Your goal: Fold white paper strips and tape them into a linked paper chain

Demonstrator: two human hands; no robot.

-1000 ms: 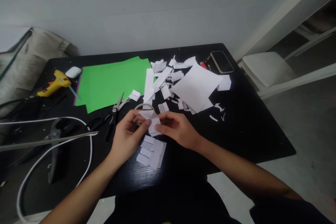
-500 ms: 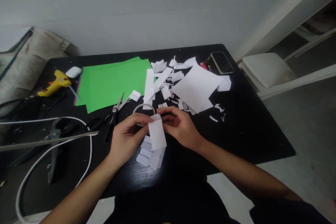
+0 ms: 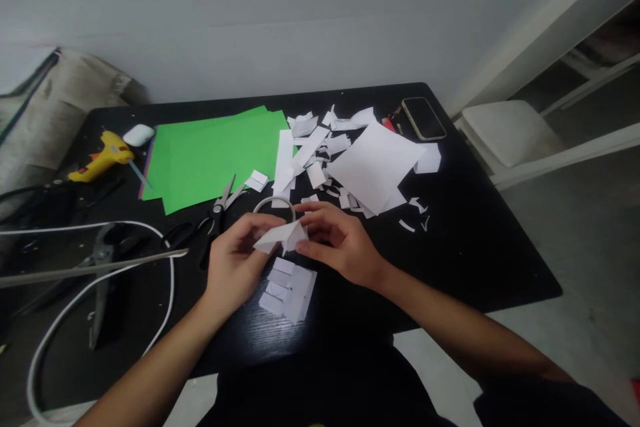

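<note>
Between my two hands is a small piece of white paper (image 3: 284, 235), bent along a crease so its sides stand at an angle. My left hand (image 3: 237, 257) pinches its left side between thumb and fingers. At its right side, my right hand (image 3: 340, 243) grips the paper with thumb and fingertips. Just beyond the paper lies a roll of tape (image 3: 273, 201), a pale ring partly hidden by my hands. Below my hands, several folded white paper pieces (image 3: 295, 290) lie overlapping on the black table (image 3: 440, 280).
Open scissors (image 3: 218, 210) lie left of my hands, with green paper sheets (image 3: 220, 153) behind. A yellow glue gun (image 3: 107, 157), pliers (image 3: 103, 280) and a white cable (image 3: 170, 300) occupy the left. White paper scraps (image 3: 316, 175), a larger white sheet (image 3: 375, 163) and a phone (image 3: 423, 118) lie at the right back.
The white paper, flat and hanging toward me before, is now folded up at an angle between my fingers. My hands have stayed nearly in place.
</note>
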